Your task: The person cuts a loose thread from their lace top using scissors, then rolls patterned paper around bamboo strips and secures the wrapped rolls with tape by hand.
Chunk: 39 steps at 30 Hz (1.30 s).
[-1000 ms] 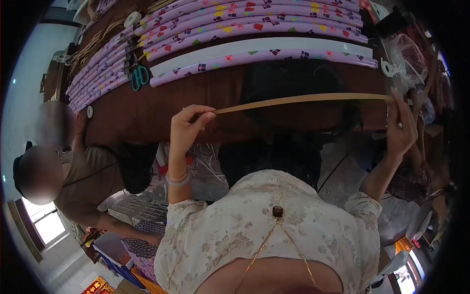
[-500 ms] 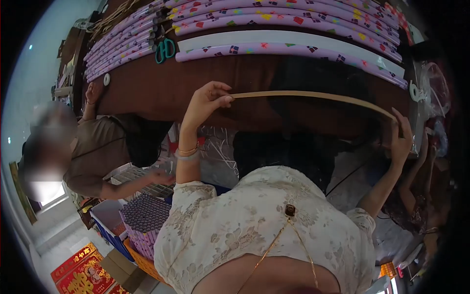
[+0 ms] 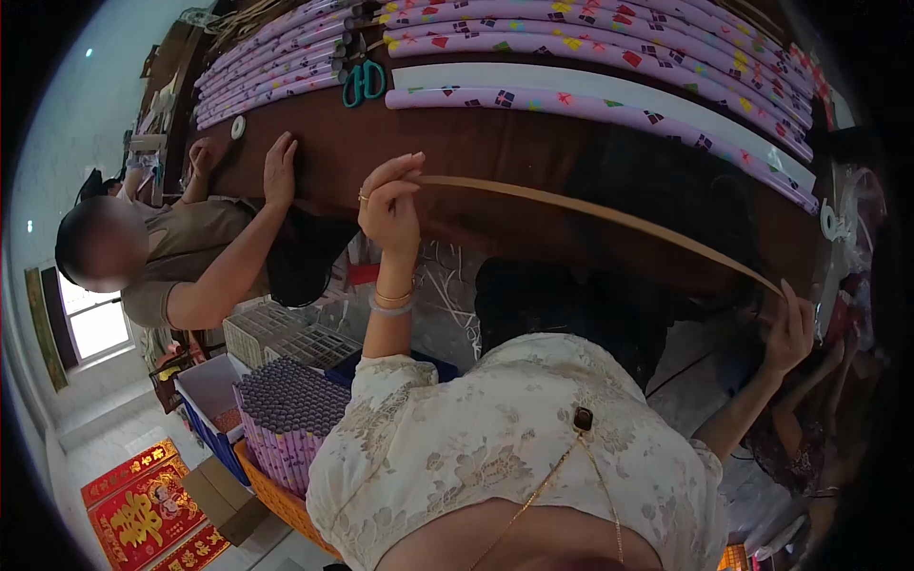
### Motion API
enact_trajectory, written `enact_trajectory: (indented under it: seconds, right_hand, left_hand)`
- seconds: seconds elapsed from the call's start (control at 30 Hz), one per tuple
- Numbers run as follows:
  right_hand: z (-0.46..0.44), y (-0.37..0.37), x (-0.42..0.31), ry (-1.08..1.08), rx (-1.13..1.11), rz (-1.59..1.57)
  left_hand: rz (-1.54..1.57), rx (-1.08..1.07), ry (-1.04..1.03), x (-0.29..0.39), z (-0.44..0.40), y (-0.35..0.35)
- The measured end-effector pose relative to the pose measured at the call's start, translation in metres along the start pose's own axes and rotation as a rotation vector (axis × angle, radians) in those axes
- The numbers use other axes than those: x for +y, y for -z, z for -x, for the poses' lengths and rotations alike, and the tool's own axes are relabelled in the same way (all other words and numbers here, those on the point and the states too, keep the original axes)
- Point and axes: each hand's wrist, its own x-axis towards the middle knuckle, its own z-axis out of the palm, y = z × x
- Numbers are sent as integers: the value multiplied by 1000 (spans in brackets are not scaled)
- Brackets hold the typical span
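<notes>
A long thin tan strip (image 3: 581, 206) stretches between my two hands above the brown tabletop (image 3: 476, 138), sloping down to the right. Its left end is pinched in the fingers of my left hand (image 3: 390, 205). The fingers of my right hand (image 3: 788, 331) grip the other end near the table's right side. Beyond the strip lies a purple patterned roll (image 3: 590, 109) with a white band (image 3: 571, 83) along its far side.
More purple rolls (image 3: 590, 48) lie in rows at the back. Teal scissors (image 3: 364, 84) and a white tape ring (image 3: 238, 127) are on the left. A co-worker (image 3: 205, 252) sits at left, near a crate of upright rolls (image 3: 286, 409). Another person's arm (image 3: 809, 381) shows at right.
The view has turned, and the strip now slopes more, with its right end lower. The co-worker's one arm has moved up from the crates to the table edge.
</notes>
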Motion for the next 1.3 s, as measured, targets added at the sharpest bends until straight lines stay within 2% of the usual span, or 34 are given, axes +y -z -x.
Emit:
enact_trajectory:
  seconds: [0.07, 0.23, 0.3, 0.33, 0.4, 0.7, 0.83, 0.97, 1.0, 1.07, 1.17, 1.3]
  right_hand:
    - [-1, 2, 1, 13, 54, 119]
    - [-7, -5, -8, 32, 43, 35]
    - [-6, -8, -8, 7, 33, 3]
    - [-3, -10, -6, -28, 23, -36]
    - [-3, -10, -6, -63, 15, -73]
    - [-9, -9, -15, -127, -22, -36]
    - [-16, -3, -15, -104, 8, -41]
    - [-29, 19, -13, -161, -47, -36]
    - [-32, 25, -11, -193, -73, -30]
    - [-38, 35, 2, -189, -70, 42]
    - [-49, 42, 29, -150, -50, 148]
    - [-61, 38, 95, -68, 12, 291]
  left_hand:
    - [12, -24, -6, 5, -2, 2]
    - [14, -181, 12, 6, 1, -3]
    - [321, -138, 349, 5, 5, -9]
    - [323, -139, 348, 4, 6, -9]
    - [428, -201, 508, 1, 7, -10]
    - [183, -310, 473, 4, 5, -11]
    - [-27, -384, 364, -4, -2, -3]
    - [235, -204, 650, -18, -21, 5]
    - [232, -179, 626, -29, -27, 11]
    - [254, -164, 593, -52, -42, 18]
    - [-23, -149, 531, -81, -62, 22]
    - [-144, -142, 422, -106, -76, 11]
